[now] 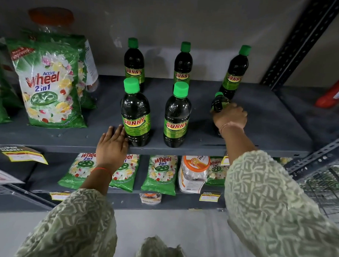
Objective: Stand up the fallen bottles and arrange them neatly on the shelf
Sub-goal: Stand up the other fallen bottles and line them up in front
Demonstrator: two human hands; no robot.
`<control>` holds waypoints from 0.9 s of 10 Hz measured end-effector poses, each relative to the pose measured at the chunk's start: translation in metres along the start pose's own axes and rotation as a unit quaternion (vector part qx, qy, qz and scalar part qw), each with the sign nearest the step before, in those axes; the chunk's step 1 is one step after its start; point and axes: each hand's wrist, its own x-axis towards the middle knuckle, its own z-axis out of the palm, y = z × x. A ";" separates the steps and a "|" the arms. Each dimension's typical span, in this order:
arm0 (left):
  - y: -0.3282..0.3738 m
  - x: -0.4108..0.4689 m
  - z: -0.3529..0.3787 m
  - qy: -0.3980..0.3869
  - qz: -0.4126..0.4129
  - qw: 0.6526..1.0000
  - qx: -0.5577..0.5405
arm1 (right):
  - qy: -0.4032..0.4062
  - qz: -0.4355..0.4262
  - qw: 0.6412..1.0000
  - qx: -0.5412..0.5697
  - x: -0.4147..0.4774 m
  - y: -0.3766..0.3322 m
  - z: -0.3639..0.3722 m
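Observation:
Dark bottles with green caps and "SUNNY" labels stand on the grey shelf (261, 120). Three stand upright at the back: the back-left bottle (134, 63), the back-middle bottle (183, 65) and the back-right bottle (236, 71). In front stand the front-left bottle (135, 113) and the front-middle bottle (177, 117). My right hand (230, 116) is wrapped around the front-right bottle (219, 102), whose body is mostly hidden by the hand. My left hand (112, 143) lies flat on the shelf's front edge, its fingers touching the base of the front-left bottle.
Green "Wheel" detergent bags (51, 82) stand at the shelf's left, with a clear jar behind them. More bags (160, 172) and an orange-lidded jar (195, 173) fill the shelf below. A slotted metal upright (300, 42) borders the right side. A wire rack (324, 191) is lower right.

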 end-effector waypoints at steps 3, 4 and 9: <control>-0.002 0.001 0.002 0.005 0.001 1.000 0.013 | 0.082 0.016 0.971 0.225 -0.030 0.011 0.015; -0.001 0.000 0.002 0.005 0.005 1.000 0.012 | 0.071 -0.039 0.933 0.351 -0.053 0.016 0.032; -0.002 0.000 0.002 0.005 0.006 1.000 0.012 | -0.007 -0.036 0.934 0.355 -0.046 0.022 0.041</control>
